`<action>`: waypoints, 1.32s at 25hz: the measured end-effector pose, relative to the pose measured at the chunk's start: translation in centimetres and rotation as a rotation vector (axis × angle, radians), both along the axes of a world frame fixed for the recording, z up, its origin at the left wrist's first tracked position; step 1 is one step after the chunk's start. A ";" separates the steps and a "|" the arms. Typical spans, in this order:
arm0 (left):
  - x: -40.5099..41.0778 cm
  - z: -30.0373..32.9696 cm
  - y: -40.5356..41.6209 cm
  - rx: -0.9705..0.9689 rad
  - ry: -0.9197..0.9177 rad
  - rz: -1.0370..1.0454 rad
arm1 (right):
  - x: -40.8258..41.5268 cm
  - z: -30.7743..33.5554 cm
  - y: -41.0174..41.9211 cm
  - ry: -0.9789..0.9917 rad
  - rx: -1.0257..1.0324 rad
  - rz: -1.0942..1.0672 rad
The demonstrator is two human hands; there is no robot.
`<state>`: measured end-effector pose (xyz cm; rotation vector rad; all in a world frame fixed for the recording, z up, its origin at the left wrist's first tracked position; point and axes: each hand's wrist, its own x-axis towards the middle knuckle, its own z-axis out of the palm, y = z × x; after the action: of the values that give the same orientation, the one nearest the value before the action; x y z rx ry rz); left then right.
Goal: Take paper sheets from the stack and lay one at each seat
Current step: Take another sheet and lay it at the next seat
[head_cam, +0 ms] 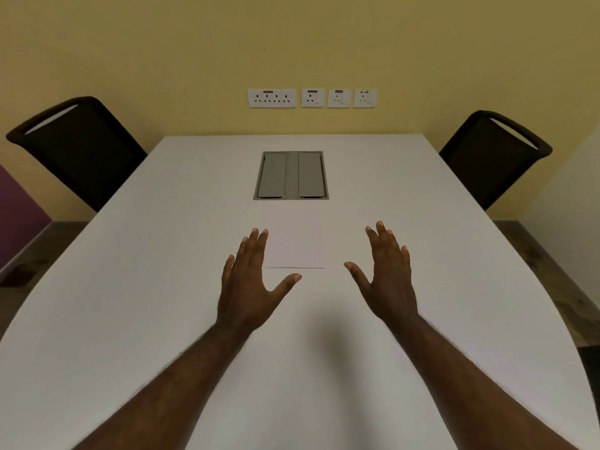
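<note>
White paper stack (294,241) between left grip (250,280), right grip (386,274); both spread wide, empty.

Only two forearms and two hands of the person show. Both forearms are bare from the bottom edge of the view up to the wrists; no sleeve, cuff, watch or band covers them. Fine short hair shows along the outer edges of both forearms. The left hand (250,287) wears no glove and no ring. The right hand (388,277) is likewise uncovered, with no ring. The fingernails on both hands are short and plain, with no polish.
</note>
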<state>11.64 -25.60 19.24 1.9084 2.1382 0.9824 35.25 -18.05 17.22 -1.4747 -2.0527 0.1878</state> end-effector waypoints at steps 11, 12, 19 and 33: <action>-10.7 -3.3 10.0 -0.034 -0.030 -0.055 | -9.6 -2.6 6.8 0.015 -0.049 -0.085; -11.0 -3.9 11.2 -0.036 -0.031 -0.054 | -9.9 -3.2 8.0 0.004 -0.056 -0.089; -13.2 -11.4 19.1 -0.166 0.024 -0.037 | -12.1 -10.8 15.5 -0.083 -0.206 -0.063; -13.3 -22.5 26.6 -0.536 0.174 -0.167 | -14.9 -20.8 22.6 0.021 -0.419 -0.118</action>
<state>-1.63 1.00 -3.25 1.8954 2.0083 0.1829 20.32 4.54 -3.62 -1.8249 -1.9805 0.6135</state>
